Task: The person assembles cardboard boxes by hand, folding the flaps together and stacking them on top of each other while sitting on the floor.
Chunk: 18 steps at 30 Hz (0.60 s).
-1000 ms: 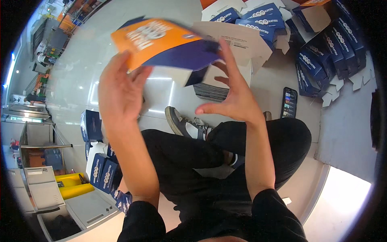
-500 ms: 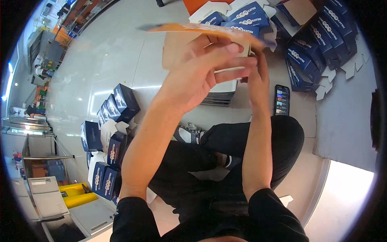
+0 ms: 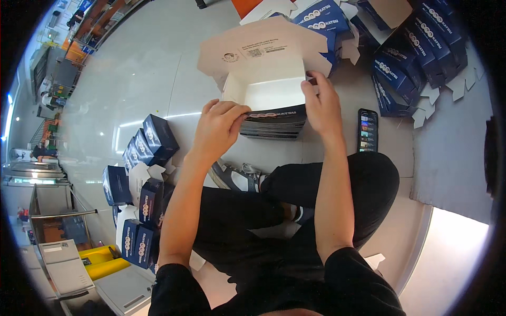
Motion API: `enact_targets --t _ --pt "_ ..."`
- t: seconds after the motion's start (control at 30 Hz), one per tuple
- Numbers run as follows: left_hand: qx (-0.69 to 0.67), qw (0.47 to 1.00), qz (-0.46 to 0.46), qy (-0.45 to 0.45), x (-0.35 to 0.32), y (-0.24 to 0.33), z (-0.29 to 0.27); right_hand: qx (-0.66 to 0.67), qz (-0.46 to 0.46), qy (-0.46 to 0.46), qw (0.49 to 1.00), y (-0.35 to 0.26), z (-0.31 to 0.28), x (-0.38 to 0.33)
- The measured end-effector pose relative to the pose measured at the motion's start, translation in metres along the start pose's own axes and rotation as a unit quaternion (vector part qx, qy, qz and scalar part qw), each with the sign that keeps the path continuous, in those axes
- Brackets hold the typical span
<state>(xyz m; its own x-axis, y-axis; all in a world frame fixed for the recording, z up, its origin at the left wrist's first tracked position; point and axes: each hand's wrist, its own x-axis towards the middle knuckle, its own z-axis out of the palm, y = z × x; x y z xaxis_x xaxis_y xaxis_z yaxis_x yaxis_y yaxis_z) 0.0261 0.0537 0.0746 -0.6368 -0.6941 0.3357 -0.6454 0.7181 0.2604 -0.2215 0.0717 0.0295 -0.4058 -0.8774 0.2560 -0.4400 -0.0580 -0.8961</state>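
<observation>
A cardboard food box (image 3: pixel 270 90) with a white inside and a dark blue front stands in front of me, its lid flap (image 3: pixel 287 39) raised on the far side. At its near left corner, my left hand (image 3: pixel 217 127) is closed with the fingers over the rim. My right hand (image 3: pixel 323 108) pinches the right wall, the thumb toward the inside and the fingers behind the edge. Directly below the box lies a stack of flat dark cartons (image 3: pixel 276 130), partly hidden by it.
Folded blue boxes (image 3: pixel 155 138) stand on the floor to my left. A larger pile of blue boxes (image 3: pixel 421 50) is at the far right. A phone (image 3: pixel 368 130) lies by my right knee. My crossed legs (image 3: pixel 337 184) are close below the box.
The raised, blurred carton has come down and now faces me as an open box with its lid up. My hands have moved apart and lower, to its two sides.
</observation>
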Motion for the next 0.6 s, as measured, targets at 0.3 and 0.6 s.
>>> enact_targets --t 0.3,0.6 --pt "0.033 0.997 0.065 0.039 0.012 0.043 0.016 0.043 0.028 -0.129 0.99 -0.005 -0.003 -0.002" --pt "0.134 0.972 0.163 0.102 -0.008 0.057 0.043 0.151 0.012 -0.061 0.987 0.017 0.025 0.002"
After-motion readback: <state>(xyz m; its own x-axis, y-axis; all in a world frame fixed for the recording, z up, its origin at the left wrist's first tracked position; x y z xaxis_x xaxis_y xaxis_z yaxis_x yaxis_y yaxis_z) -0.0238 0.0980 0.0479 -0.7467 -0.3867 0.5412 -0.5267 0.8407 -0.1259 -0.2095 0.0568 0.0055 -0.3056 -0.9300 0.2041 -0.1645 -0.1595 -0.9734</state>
